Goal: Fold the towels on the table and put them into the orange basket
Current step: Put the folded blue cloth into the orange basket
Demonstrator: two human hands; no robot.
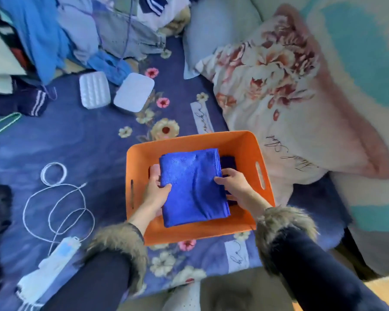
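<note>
Towel: folded blue towel [193,187] inside orange basket [245,149].
Left hand [154,189]: thumb and fingers pinch the towel's left edge.
Right hand [231,185]: fingers clamp its right edge.
Pillow [279,97] writing: cursive, unreadable.

floral pillow [279,90], white cable [58,198], clothes pile [81,32] on blue bedspread [81,140]

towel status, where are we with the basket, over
Left hand and right hand each have a grip on a side of the folded blue towel. Towel inside the orange basket, over a darker item. Nothing blocking.
</note>
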